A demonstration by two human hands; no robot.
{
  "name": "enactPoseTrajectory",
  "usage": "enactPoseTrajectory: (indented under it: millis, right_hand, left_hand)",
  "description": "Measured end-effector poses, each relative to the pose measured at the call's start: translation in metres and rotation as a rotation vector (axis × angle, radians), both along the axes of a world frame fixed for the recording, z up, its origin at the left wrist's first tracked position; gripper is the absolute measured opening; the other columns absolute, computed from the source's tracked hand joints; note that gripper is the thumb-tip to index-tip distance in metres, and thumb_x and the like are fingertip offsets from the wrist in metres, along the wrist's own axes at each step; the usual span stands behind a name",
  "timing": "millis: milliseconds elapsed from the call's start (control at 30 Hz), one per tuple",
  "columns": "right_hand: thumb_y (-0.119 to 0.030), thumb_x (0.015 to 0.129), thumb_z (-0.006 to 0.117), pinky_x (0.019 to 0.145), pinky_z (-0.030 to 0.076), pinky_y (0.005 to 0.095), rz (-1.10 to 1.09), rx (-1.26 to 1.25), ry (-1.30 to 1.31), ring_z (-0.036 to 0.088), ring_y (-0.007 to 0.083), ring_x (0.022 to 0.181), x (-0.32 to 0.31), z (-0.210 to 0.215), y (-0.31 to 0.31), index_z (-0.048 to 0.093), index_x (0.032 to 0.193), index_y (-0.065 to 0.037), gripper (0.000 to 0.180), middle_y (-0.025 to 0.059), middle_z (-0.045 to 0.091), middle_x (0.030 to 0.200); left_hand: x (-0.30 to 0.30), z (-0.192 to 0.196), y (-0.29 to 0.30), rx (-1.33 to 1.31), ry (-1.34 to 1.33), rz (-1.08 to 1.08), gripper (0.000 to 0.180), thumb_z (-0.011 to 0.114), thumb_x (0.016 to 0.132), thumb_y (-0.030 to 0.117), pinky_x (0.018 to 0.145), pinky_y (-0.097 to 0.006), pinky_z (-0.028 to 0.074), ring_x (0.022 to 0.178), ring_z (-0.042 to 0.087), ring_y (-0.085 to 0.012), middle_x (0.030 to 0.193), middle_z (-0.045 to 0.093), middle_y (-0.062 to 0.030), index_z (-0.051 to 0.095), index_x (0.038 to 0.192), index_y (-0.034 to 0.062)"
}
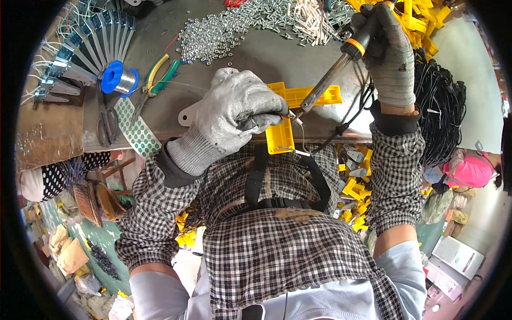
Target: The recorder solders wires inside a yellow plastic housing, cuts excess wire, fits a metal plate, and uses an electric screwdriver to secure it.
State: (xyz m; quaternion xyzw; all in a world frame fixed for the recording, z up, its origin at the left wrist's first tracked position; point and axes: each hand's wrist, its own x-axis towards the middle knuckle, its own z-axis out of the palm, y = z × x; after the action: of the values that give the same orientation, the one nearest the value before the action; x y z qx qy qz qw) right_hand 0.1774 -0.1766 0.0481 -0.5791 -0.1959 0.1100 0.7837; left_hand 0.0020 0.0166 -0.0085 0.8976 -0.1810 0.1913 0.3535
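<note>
On the tabletop (266, 56), near edge, centre: plastic bracket (285, 114), partly overhanging toward the body. Left hand (234, 114) on the bracket's left end; right hand (386, 53) farther back and to the right, gripping a soldering iron (333, 72) slanting down-left, tip just beside the left hand's fingers. Left of the left hand: pliers (157, 77), then solder spool (120, 79), with scissors (106, 120) nearer the edge. Far left: row of metal strips (80, 48). Behind the bracket: heap of nuts and screws (240, 26). Far right, beyond the right hand: pile of plastic parts (421, 21); bundle of cables (442, 106) at the tabletop's right end.
</note>
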Motion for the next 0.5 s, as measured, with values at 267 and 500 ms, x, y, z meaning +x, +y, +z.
enactPoseTrajectory:
  millis: [267,500]
  right_hand:
    - [-0.037,0.097,0.057,0.062,0.046,0.0234,-0.05,-0.043,-0.065,0.057,0.0113,0.067,-0.004,-0.009,-0.007,0.065,0.098,-0.004,0.034,0.0041,0.066,0.081]
    - [-0.036,0.096,0.059,0.063,0.047,0.0194,-0.004,-0.059,0.054,0.051,0.0043,0.059,-0.005,-0.017,-0.025,0.06,0.117,-0.002,0.04,0.0081,0.067,0.103]
  left_hand:
    - [0.001,0.005,-0.001,-0.028,0.079,-0.076,0.021,0.077,0.077,0.026,0.088,-0.037,0.041,0.092,0.059,-0.0222,0.087,0.064,-0.0019,0.071,0.092,0.0126]
    - [0.001,0.01,-0.003,0.003,0.175,-0.262,0.019,0.076,0.076,0.025,0.094,-0.04,0.038,0.1,0.056,-0.0261,0.099,0.06,-0.0062,0.07,0.088,0.0124]
